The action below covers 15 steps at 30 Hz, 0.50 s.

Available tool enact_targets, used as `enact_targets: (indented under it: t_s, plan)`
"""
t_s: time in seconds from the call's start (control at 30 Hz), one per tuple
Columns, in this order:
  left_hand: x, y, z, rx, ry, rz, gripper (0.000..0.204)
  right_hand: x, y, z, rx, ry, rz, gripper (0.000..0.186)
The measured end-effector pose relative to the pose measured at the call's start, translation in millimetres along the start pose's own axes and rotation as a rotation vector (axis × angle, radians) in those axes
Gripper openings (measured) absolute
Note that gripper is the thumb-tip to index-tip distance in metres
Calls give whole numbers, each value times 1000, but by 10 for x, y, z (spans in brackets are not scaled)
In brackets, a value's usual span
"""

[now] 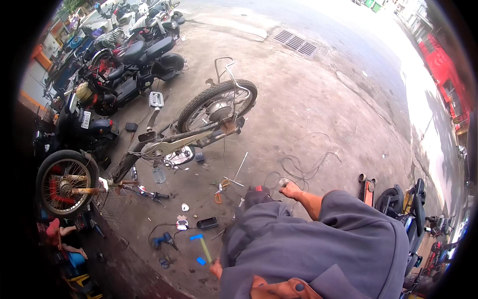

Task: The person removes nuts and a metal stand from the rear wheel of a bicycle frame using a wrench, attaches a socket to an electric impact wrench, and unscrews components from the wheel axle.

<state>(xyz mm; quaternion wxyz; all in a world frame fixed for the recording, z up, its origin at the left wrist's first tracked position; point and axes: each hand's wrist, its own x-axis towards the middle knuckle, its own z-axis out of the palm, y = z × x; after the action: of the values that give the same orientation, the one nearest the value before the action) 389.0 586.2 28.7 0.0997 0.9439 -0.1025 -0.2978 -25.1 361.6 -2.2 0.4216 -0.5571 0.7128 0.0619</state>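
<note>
My left hand point(216, 268) shows low in the middle, partly behind my grey clothing, closed round the end of a yellow-green handled tool point(204, 247) with a blue head. My right hand point(289, 188) is reached forward near a thin black cable point(308, 169), its fingers closed on something I cannot make out. A dark object point(256, 194) with a red patch lies just left of it. Around my hands lie a metal cross wrench point(239, 172), orange-handled scissors point(219, 194), a black oblong case point(206, 223) and a blue power drill point(164, 240). An old bicycle point(164, 144) lies tipped ahead-left.
Scooters and motorbikes point(129, 60) line the left. Part of another person point(57, 231) shows at the left edge. A red jack point(367, 192) and a black scooter point(411, 219) stand right. A drain grate point(294, 42) is set in the pavement point(318, 99); red structures point(443, 70) border the road.
</note>
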Motion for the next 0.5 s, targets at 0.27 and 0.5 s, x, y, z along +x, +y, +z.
enact_targets:
  t_s: [0.27,0.5]
  plan:
    - [-189,117,-180,-284,-62,44,23,-75,62,-4,58,-8,41,43]
    - [-248,21,1,-239,-64,-28,22,136,-3,-101,84,48,-21,43]
